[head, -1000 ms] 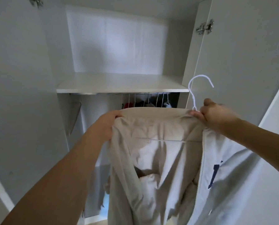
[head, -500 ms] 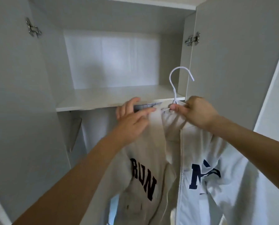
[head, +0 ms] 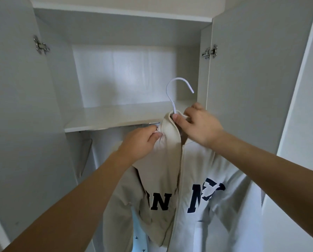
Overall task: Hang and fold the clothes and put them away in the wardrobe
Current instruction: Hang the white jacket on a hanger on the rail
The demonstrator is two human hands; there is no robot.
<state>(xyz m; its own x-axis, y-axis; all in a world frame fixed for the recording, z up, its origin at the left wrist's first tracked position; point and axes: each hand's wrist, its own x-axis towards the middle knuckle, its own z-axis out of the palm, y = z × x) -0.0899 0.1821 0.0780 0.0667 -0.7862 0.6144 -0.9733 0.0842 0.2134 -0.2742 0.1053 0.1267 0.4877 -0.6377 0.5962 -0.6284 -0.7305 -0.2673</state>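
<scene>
right fingertips (head: 177, 118) are pinching the collar of the cream zip jacket (head: 172, 160) right at the base of the white hanger (head: 175, 91) hook, thumb side curled in, so the right hand (head: 197, 127) is clamping fabric and wire neck together. left hand (head: 143, 140) is gripping a bunched fold of the collar just to the left, fingers curled tight round the cloth. both hands are close together, nearly touching across the collar.

jacket is hanging in front of the open wardrobe (head: 42, 124), just below the front edge of the shelf (head: 115, 117), zip partly done up, dark letters showing on both front panels. whether it is sitting on the hanger arms is hidden under cloth. hook is sticking up free, not on anything yet.

handling judgement: fleece-type cloth, soft, limp, moderately light, sagging from wherever it is held; not fragile, not slippery. hanger is thin and probably light, likely twisting if held by 1 arm only. best hold is looking like the hook neck with 1 hand, the other steadying a shoulder so the collar is not sliding off.

pale blue patterned cloth (head: 139, 235) is showing below the hem. 2 metal hinges (head: 41, 46) are sitting on the doors.
</scene>
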